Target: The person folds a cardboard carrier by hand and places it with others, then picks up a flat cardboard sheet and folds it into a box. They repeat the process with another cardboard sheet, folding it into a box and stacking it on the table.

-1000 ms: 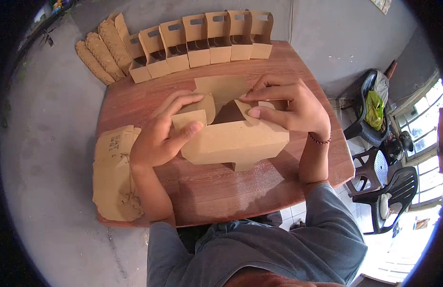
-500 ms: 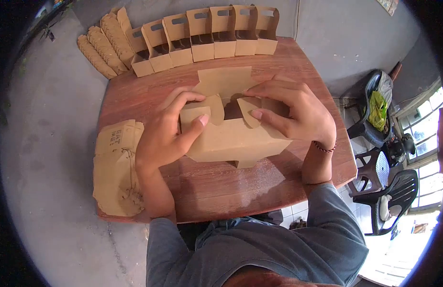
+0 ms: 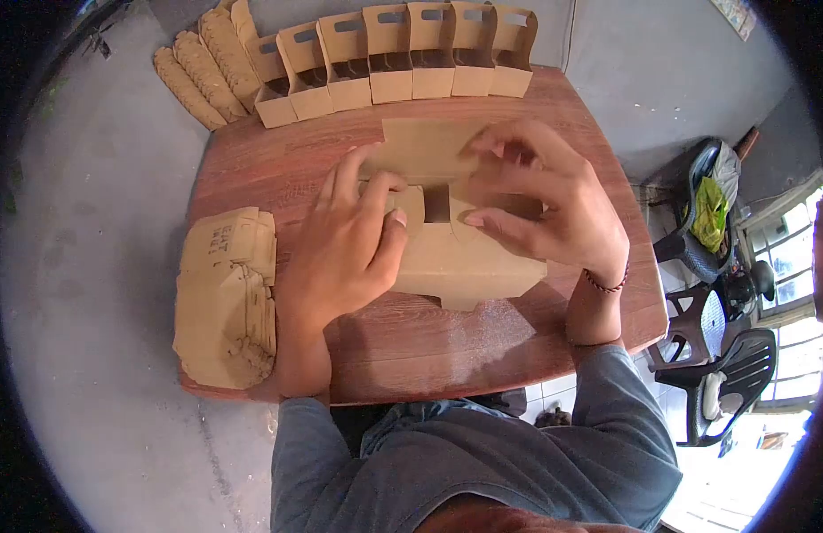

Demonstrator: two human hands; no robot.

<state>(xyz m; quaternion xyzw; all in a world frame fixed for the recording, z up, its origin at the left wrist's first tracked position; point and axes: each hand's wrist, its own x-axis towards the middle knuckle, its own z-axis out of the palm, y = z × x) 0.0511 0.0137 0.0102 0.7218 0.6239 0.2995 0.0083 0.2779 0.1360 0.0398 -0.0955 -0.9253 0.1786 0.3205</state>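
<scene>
A partly folded brown cardboard box point(image 3: 465, 266) lies on the wooden table in front of me, its back panel point(image 3: 429, 142) raised. Its two side flaps are folded inward, with a dark gap between them. Over the left flap point(image 3: 413, 202) rests my left hand point(image 3: 340, 253), fingers apart and fingertips at the cardboard. My right hand point(image 3: 563, 200) is at the box's right side, its fingers spread and slightly blurred. The right thumb is close to the right flap; whether it touches is unclear.
Flat cardboard blanks point(image 3: 218, 302) are piled at the table's left edge. A row of several assembled cardboard carriers point(image 3: 390, 75) with handle slots lines the back, beside stacks of folded cardboard point(image 3: 203, 75). Dark chairs point(image 3: 731, 382) and a stool point(image 3: 700, 324) stand on the right.
Both side flaps have gone down flatter into the box. My left fingers have loosened from the left flap and lie over it; my right fingers have lifted and spread.
</scene>
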